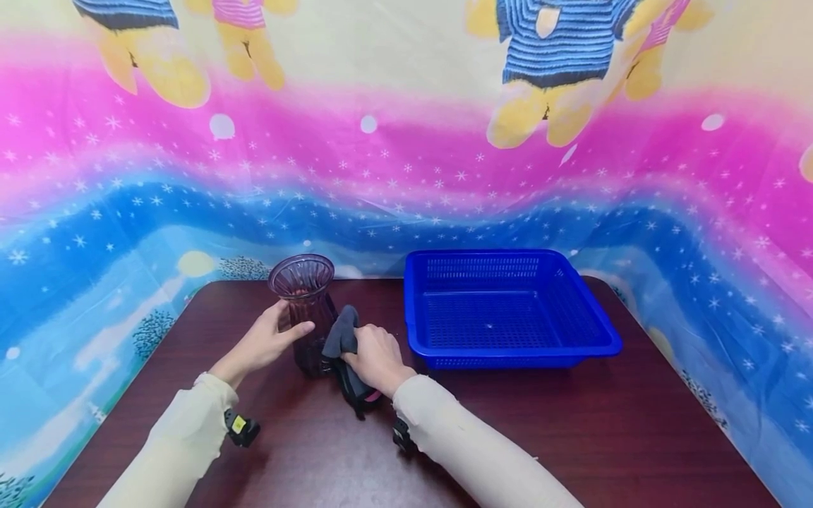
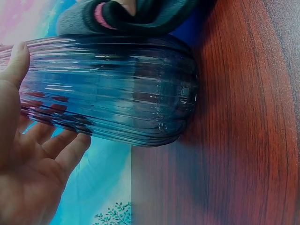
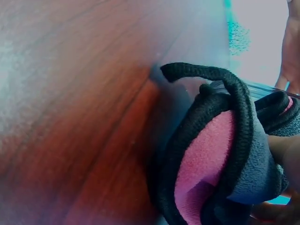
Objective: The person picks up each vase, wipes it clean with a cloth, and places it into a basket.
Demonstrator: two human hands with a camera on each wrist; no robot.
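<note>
A purple-tinted, ribbed glass vase [image 1: 303, 282] with a flared rim stands upright on the table, left of centre. My left hand [image 1: 269, 340] holds it from the left, thumb across the near side and fingers around the far side. In the left wrist view the vase [image 2: 117, 89] shows its base at the tabletop. My right hand [image 1: 379, 358] grips a bunched grey cleaning cloth [image 1: 344, 331] against the vase's right side. Seen from the right wrist, the cloth [image 3: 206, 154] has a pink reverse and black edging, with one strip of edging sticking out.
A blue plastic basket [image 1: 514, 353] with perforated walls stands at the right, beyond my right hand. The dark reddish-brown wooden table [image 1: 317, 451] ends at a patterned curtain [image 1: 406, 162] behind and at the sides. Each wrist wears a small black camera [image 1: 243, 427].
</note>
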